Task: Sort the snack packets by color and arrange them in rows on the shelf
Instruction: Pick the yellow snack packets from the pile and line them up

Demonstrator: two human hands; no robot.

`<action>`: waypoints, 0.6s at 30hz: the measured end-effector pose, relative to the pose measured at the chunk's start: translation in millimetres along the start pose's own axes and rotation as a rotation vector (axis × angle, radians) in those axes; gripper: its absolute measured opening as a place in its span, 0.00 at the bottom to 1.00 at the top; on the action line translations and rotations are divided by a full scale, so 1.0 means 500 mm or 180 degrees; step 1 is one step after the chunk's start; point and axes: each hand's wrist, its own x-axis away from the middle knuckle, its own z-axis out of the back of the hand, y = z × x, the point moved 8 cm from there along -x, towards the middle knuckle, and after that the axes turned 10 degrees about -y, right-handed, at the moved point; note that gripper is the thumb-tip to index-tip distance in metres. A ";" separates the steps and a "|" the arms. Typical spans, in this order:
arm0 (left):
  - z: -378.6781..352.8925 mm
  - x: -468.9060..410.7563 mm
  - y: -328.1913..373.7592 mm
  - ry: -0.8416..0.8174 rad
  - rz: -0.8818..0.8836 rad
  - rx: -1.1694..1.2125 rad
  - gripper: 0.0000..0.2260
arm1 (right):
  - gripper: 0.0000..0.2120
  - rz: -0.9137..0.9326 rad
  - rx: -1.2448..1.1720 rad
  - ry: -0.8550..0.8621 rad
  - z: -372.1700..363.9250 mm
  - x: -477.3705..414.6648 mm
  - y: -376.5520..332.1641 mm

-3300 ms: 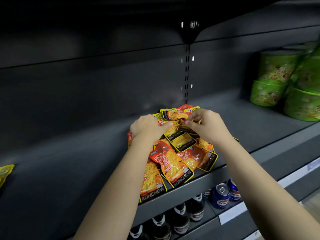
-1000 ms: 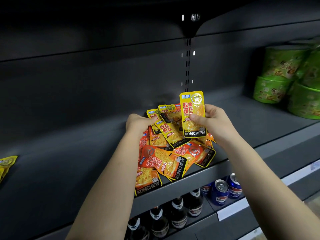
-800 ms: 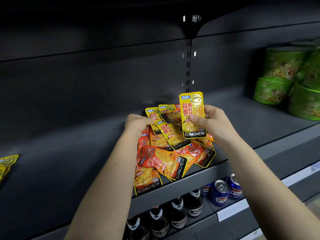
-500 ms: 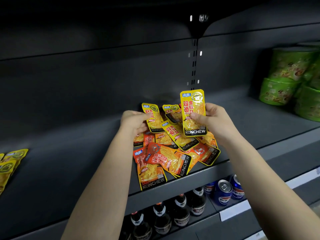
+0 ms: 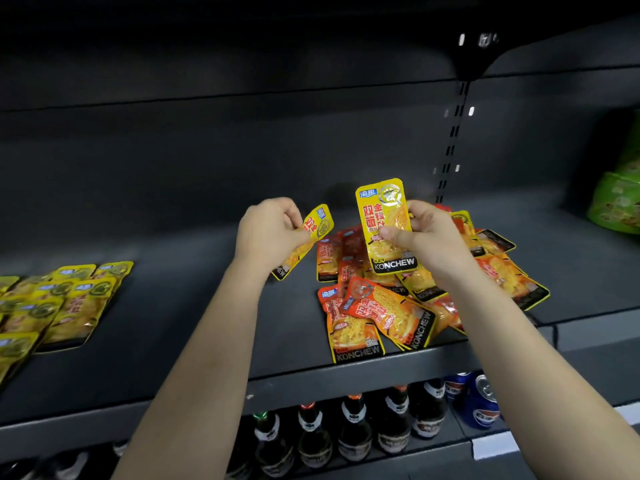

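From the head camera, both hands are raised over the dark shelf, each holding one yellow packet. The left hand has its fingers curled round the lower half of the left packet, which tilts to the right, clear of the shelf. The right hand pinches the right packet upright between thumb and fingers, label facing out (KONCHEW along the bottom). That one hangs above the pile.

The pile is a loose heap of mostly red and orange packets lying flat and overlapping, right of centre. Its nearest packets reach right up to the shelf's front lip; its far ones stop short of the back wall.

At the far left lies a yellow group, overlapping flat and cut off by the frame's edge. Between it and the pile is a broad bare stretch of shelf, crossed above by the left forearm. More bare shelf runs from the pile to the green tubs at the right edge.

Below the lip stand bottles and, to their right, cans.
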 end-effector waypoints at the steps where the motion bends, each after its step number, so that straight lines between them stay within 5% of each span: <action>1: 0.014 0.009 -0.003 0.0043 -0.0033 -0.0165 0.08 | 0.10 0.0005 0.0031 -0.0021 -0.015 -0.006 -0.003; 18: 0.243 0.086 -0.270 0.0205 0.0168 -0.1595 0.10 | 0.04 -0.0148 0.0841 -0.0218 -0.365 -0.102 -0.033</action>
